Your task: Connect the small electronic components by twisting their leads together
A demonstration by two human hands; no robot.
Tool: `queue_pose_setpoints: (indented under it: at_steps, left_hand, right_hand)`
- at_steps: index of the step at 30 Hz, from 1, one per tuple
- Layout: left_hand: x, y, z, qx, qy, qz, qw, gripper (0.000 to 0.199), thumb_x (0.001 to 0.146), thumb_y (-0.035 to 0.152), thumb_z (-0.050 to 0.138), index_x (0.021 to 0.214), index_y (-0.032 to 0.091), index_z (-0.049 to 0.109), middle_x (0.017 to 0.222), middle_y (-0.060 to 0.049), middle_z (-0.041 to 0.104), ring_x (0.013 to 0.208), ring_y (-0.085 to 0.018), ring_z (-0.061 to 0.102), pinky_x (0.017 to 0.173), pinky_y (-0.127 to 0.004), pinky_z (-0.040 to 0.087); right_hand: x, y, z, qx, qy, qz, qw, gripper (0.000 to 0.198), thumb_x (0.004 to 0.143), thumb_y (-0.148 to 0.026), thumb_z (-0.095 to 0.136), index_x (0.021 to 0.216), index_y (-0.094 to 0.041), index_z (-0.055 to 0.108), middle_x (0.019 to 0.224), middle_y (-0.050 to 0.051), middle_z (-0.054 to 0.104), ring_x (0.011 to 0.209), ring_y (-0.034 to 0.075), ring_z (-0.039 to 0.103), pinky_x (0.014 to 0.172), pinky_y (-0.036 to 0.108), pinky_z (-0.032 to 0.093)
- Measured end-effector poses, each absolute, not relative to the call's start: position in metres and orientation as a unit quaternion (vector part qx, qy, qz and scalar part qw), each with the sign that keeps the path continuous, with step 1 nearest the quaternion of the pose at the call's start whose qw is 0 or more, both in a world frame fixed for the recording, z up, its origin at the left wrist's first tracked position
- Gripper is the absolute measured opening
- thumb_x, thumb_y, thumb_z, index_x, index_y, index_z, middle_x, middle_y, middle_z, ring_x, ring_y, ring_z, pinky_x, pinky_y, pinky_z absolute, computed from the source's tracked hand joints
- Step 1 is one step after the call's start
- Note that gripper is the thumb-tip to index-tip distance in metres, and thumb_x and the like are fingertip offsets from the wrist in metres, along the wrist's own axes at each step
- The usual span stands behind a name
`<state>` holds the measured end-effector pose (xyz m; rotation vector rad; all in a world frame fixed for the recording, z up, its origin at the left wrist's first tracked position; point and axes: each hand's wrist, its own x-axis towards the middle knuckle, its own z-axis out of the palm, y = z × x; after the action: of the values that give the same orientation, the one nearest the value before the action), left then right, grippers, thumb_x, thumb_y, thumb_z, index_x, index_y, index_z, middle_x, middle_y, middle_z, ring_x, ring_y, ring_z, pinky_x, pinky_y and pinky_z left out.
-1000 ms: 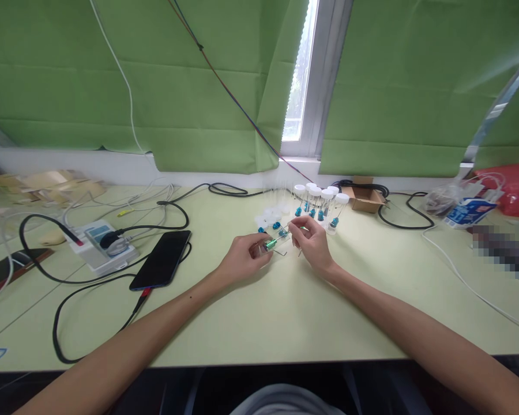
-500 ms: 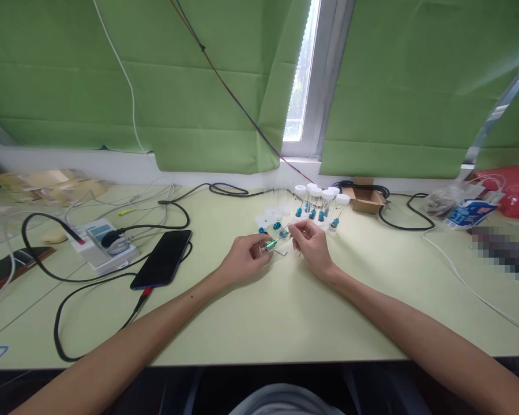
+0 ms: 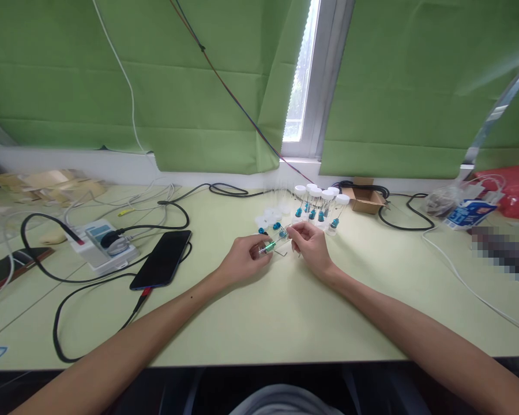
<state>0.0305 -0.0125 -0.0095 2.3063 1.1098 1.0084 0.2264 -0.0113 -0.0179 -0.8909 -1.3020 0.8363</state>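
My left hand (image 3: 245, 256) is closed around a clear tube (image 3: 279, 242) with a green piece (image 3: 269, 247) inside it, lying slantwise between my hands. Thumb and fingers of my right hand (image 3: 308, 241) are pinched together at the tube's far end; what they grip is too small to make out. Just below the tube lies a thin bent metal rod (image 3: 282, 253). Small blue pieces (image 3: 277, 226) rest beyond my hands. Behind my right hand stand several clear vials with white caps (image 3: 342, 199), with blue pieces (image 3: 335, 222) on thin stems inside.
Clear uncapped vials (image 3: 281, 199) and loose white caps (image 3: 266, 218) are behind my hands. To the left lie a black phone (image 3: 161, 259), a white power strip (image 3: 99, 245) and looping black cables. A small cardboard box (image 3: 365, 200) and a blue-white packet (image 3: 471, 213) are to the right.
The green piece sits slightly further toward my left hand in the tube. My right fingers have shifted a little at the tube's end; both arms stay nearly in place.
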Motion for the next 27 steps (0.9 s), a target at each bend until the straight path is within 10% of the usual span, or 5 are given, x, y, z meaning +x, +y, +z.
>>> queue_pose_setpoints:
  at_steps: [27]
  left_hand:
    - [0.0288,-0.0103,-0.0114,0.825,0.396,0.359,0.186,0.027,0.078,0.028,0.06,0.103,0.018,0.067,0.06,0.005,0.053,0.051,-0.009,0.045,0.054,-0.021,0.04]
  right_hand:
    - [0.2267,-0.0143,-0.0168,-0.391,-0.577,0.373,0.612,0.032,0.078,-0.049,0.07,0.076,-0.018,0.062,0.062,-0.002,0.058,0.044,0.01,0.049,0.041,0.024,0.037]
